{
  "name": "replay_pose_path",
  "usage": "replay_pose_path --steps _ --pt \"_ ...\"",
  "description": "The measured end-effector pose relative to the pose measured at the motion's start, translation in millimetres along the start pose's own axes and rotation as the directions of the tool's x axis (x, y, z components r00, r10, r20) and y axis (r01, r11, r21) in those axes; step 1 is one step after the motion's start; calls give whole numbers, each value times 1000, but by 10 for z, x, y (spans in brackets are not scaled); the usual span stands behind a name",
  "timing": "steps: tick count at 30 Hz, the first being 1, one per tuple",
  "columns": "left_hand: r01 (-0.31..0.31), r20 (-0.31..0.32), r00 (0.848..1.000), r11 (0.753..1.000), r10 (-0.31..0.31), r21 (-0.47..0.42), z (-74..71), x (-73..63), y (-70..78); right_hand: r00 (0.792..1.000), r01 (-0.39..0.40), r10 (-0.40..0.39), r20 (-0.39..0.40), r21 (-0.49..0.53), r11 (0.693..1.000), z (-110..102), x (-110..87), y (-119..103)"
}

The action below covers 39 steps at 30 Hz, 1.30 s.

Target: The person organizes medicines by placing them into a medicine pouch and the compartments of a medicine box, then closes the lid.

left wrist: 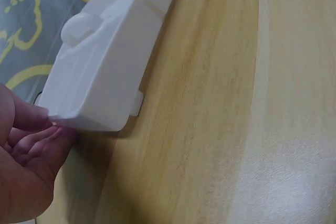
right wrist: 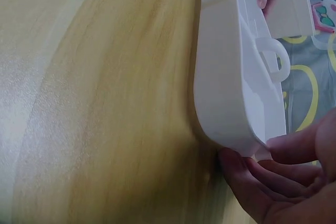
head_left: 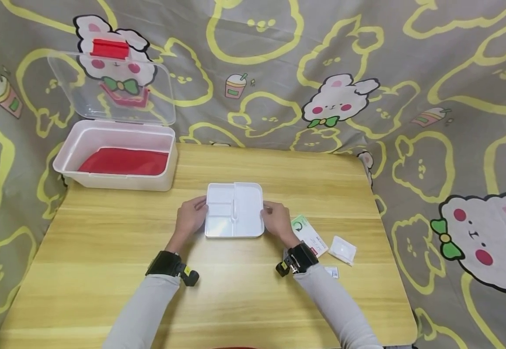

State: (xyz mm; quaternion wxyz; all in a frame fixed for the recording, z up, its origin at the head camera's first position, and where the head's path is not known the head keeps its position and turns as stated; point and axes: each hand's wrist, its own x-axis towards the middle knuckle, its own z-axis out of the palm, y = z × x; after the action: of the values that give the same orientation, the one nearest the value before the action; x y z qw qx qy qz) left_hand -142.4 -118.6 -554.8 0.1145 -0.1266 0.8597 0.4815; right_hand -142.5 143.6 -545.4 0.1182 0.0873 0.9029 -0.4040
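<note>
A white divided organizer tray (head_left: 249, 206) sits near the middle of the table, with several compartments on its left half and a wide one on its right. A small loop handle (right wrist: 283, 61) rises from its centre divider, as the right wrist view shows. My left hand (head_left: 190, 216) pinches the left wall, thumb on the rim and fingers outside. On the opposite wall my right hand (head_left: 277, 220) has the same kind of pinch, its thumb (right wrist: 294, 147) at the rim. The tray's outer wall (left wrist: 123, 72) fills much of the left wrist view.
A clear plastic bin (head_left: 161, 182) with its lid raised stands back left, something red (head_left: 126, 161) inside. Right of my right hand lie a green-and-white box (head_left: 311, 238), a small white piece (head_left: 343, 249) and a small labelled packet (head_left: 333, 272). A patterned curtain (head_left: 270, 131) borders the table (head_left: 235, 300).
</note>
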Motion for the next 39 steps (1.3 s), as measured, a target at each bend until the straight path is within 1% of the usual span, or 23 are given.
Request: replay_pose_path --steps 4,9,16,20,23,26,31,35,39 --pt "-3 16 1000 1000 3 -6 -3 31 -12 1000 6 -6 16 -29 1000 -19 21 17" --pt "32 43 999 998 -30 -46 -32 42 -12 997 0 6 71 -87 996 -65 61 -2" --pt "76 31 997 988 -73 -131 -38 47 -15 991 11 7 130 -137 991 -165 125 -67" --pt "102 28 995 979 -98 -175 -28 42 -31 992 34 -18 124 -129 991 -283 123 -65" --pt "108 32 994 975 -103 -195 -13 39 -39 996 42 -32 88 -113 993 -449 88 -42" --pt "109 36 994 974 -104 -201 -1 39 -53 998 41 -35 56 -116 992 -661 21 4" --pt "104 49 994 976 -96 -191 0 48 -74 999 36 -33 18 -192 981 -973 -135 172" --pt "92 60 995 980 -83 -176 -6 60 -82 999 -5 15 37 -271 963 -1089 -247 323" --pt "87 52 996 981 -79 -175 -9 61 -91 996 -43 67 61 -340 940 -1083 -311 450"
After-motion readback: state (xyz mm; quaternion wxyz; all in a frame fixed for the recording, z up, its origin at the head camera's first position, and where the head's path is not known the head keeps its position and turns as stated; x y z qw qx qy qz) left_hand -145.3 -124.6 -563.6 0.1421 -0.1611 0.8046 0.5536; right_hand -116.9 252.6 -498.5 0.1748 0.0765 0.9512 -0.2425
